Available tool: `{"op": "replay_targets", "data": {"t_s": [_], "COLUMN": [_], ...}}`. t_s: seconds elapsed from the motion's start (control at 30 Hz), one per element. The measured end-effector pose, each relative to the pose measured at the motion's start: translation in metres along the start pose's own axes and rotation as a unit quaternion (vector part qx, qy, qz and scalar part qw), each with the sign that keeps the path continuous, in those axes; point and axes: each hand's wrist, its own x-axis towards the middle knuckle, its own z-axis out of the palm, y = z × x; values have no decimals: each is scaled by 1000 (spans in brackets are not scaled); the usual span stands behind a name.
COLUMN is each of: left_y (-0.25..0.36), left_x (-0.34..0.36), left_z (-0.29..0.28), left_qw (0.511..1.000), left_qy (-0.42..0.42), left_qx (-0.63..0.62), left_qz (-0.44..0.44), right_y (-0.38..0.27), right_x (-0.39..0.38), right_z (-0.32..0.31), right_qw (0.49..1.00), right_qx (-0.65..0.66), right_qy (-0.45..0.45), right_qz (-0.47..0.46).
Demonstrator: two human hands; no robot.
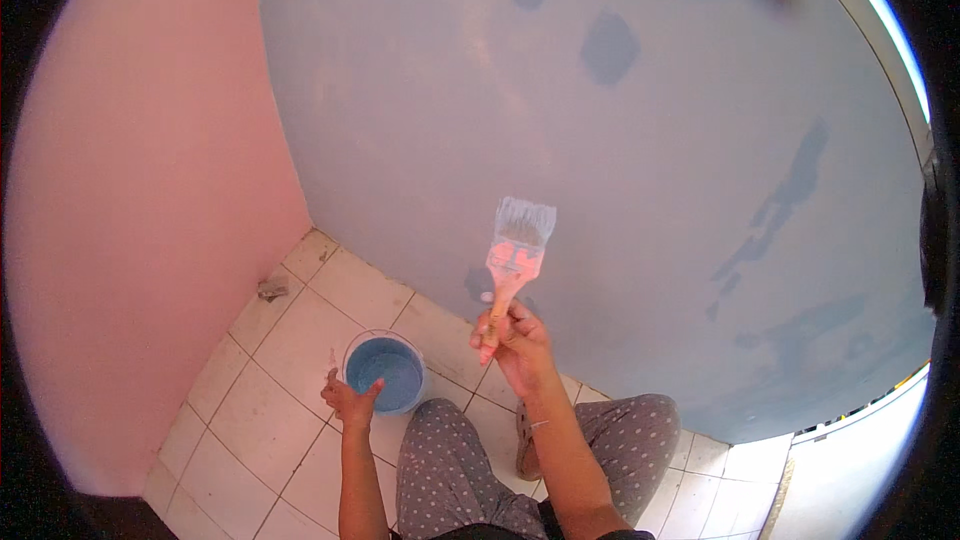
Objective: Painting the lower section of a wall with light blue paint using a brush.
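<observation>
My right hand [515, 338] is closed round the wooden handle of a flat paintbrush [517, 258], held upright in front of the grey-blue wall. The bristles point up and are coated with pale paint; pink paint smears cover the ferrule and handle end. Lower and to the left, my left hand [352, 401] grips the near left side of a small round paint bucket [422, 377], its thumb over the rim and fingers along the outside. Blue-grey paint [385, 368] fills part of the bucket.
The grey-blue wall [420, 120] carries darker patches, mostly at the right. A pink wall [150, 220] meets it in a corner at the left. Below are dirty white floor tiles [235, 435] with a small scrap [272, 287] by the pink wall. My bent knees [445, 460] are close by.
</observation>
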Motion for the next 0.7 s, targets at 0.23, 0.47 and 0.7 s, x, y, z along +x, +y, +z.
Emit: {"op": "replay_targets", "data": {"t_s": [0.23,0.47,0.7], "left_y": [51,56,37], "left_x": [-13,-39,-76], "left_z": [-15,37,56], "left_qw": [985,966,946], "left_qy": [-8,-75,-114], "left_qx": [-21,-65,-74], "left_qz": [172,240,296], "right_y": [15,-21,-21], "right_x": [11,46,79], "right_z": [17,69,70], "right_qw": [998,986,994], "right_qx": [-41,-132,-39], "right_qy": [37,80,93], "right_qz": [-43,-64,36]}}
